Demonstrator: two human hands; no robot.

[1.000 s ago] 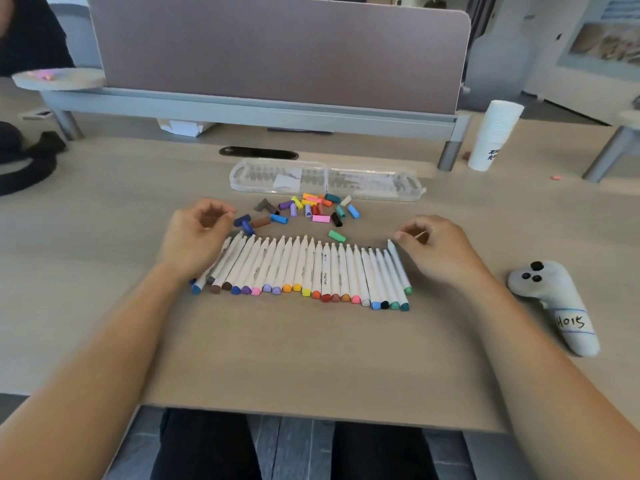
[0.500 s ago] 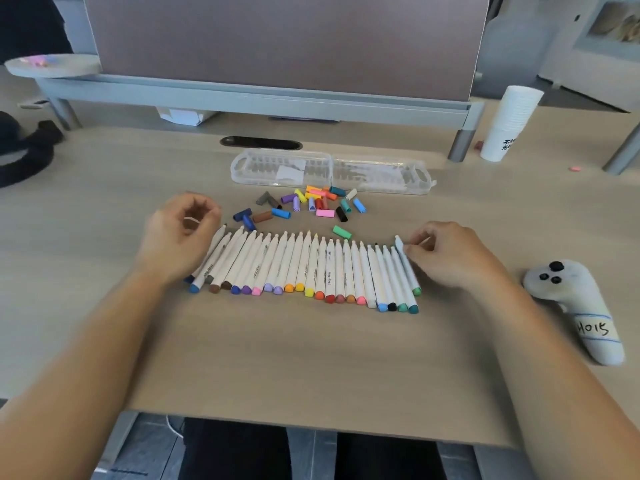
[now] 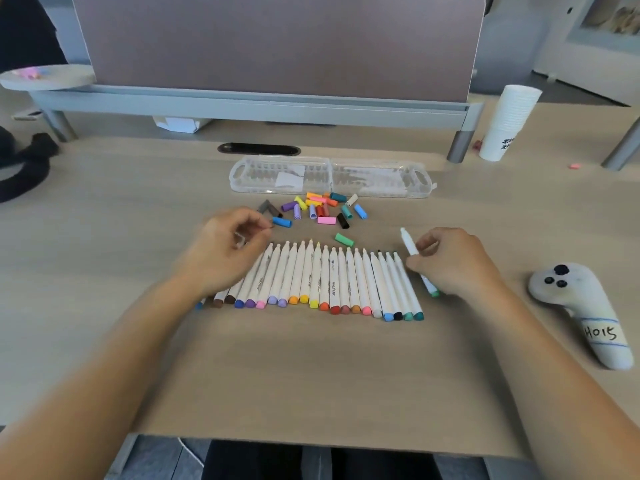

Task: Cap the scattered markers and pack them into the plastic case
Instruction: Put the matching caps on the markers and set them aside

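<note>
Row of markers [image 3: 322, 282]: uncapped white barrels lie side by side on the bench [image 3: 311, 375], tips pointing away from you, coloured ends toward you.

Your right hand [image 3: 453, 261] sits at the right end of the row, fingers curled, pinching a green-ended marker [image 3: 410, 245] that angles apart from its neighbours.

Your left hand [image 3: 221, 247] covers the left end of the row with fingers curled and thumb near forefinger. It is motion-blurred, so you cannot tell whether it holds anything.

Loose caps [image 3: 322, 209] lie scattered in many colours just beyond the row. A lone green cap [image 3: 344, 239] lies between that scatter and the marker tips.

The clear plastic case [image 3: 329, 176] lies open beyond the caps, no markers in it.

White controller [image 3: 581, 306], hand-labelled, lies well right of the row. A stack of paper cups [image 3: 507, 123] stands far beyond the right end.
</note>
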